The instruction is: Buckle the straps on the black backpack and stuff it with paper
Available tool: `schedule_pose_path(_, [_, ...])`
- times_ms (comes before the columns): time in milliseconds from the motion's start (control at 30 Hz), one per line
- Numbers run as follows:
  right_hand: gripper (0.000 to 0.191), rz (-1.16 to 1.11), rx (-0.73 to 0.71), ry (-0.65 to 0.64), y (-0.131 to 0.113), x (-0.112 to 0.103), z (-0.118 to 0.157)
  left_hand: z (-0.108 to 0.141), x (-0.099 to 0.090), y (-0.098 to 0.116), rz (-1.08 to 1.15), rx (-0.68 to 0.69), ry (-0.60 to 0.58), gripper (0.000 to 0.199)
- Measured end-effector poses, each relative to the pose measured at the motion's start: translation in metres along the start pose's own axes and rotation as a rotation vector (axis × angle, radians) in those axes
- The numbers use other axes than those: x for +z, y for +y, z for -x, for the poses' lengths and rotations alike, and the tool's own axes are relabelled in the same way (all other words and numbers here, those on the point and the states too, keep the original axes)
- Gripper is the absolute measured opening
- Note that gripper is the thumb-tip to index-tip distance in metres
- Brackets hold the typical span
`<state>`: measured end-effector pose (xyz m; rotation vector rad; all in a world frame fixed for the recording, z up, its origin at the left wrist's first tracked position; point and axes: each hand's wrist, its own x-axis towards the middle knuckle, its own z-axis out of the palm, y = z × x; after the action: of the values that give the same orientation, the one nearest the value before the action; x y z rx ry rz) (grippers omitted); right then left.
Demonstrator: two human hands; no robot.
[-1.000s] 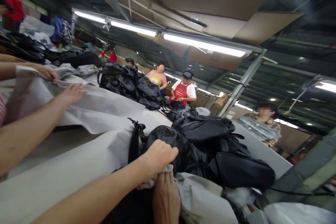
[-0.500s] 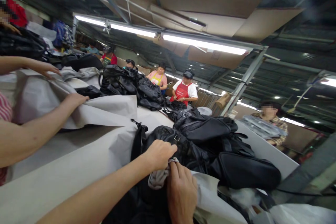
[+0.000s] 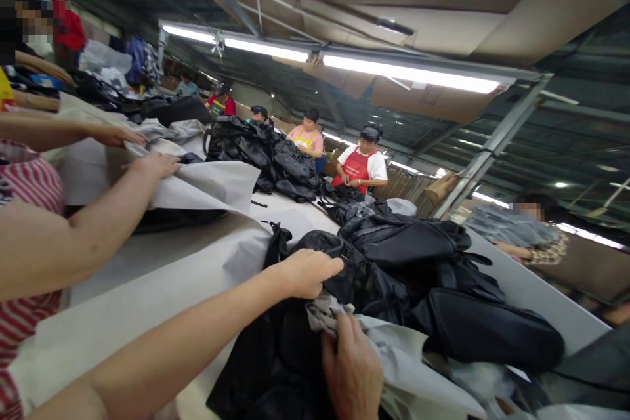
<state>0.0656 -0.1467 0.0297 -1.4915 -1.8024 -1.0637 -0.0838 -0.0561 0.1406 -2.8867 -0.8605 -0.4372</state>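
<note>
- The left hand (image 3: 306, 271) is clenched on the soft black leather-look bag (image 3: 275, 361) at the near edge of the long grey table (image 3: 147, 275).
- The right hand (image 3: 352, 371) pinches crumpled grey wrapping paper (image 3: 394, 357) against it.
- The bag looks limp, slick and light; its seams or strap seem the best hold.

Co-worker's arm (image 3: 73, 236) at 9 o'clock on grey sheet (image 3: 207, 184). Heap of black bags (image 3: 266, 157) at 11 o'clock. Person in red apron (image 3: 359, 167) at 12. Strip lights (image 3: 408, 75) overhead.
</note>
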Motion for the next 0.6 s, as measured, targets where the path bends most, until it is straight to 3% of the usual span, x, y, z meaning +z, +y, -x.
schedule_pose_path(100, [0.022, -0.09, -0.11, 0.033, -0.004, 0.005, 0.007, 0.008, 0.011, 0.005, -0.077, -0.151, 0.095, 0.023])
schedule_pose_path(167, [0.035, -0.169, -0.162, 0.009, -0.016, 0.012, 0.018, 0.012, 0.017, 0.008, -0.097, -0.199, 0.101, 0.02])
schedule_pose_path(267, [0.05, -0.175, -0.109, -0.057, -0.033, 0.023, 0.034, 0.016, 0.018, 0.013, -0.1, -0.13, 0.064, 0.021])
schedule_pose_path(367, [0.039, -0.122, -0.029, -0.065, -0.035, 0.032, 0.037, 0.017, 0.014, 0.023, -0.127, -0.032, 0.052, 0.017])
schedule_pose_path(533, [0.02, -0.181, 0.096, -0.097, -0.028, 0.047, 0.016, 0.021, 0.019, 0.045, -0.151, 0.052, 0.037, 0.01])
schedule_pose_path(600, [0.025, -0.213, 0.094, -0.118, -0.027, 0.053, 0.006, 0.023, 0.025, 0.053, -0.153, 0.075, 0.04, 0.01])
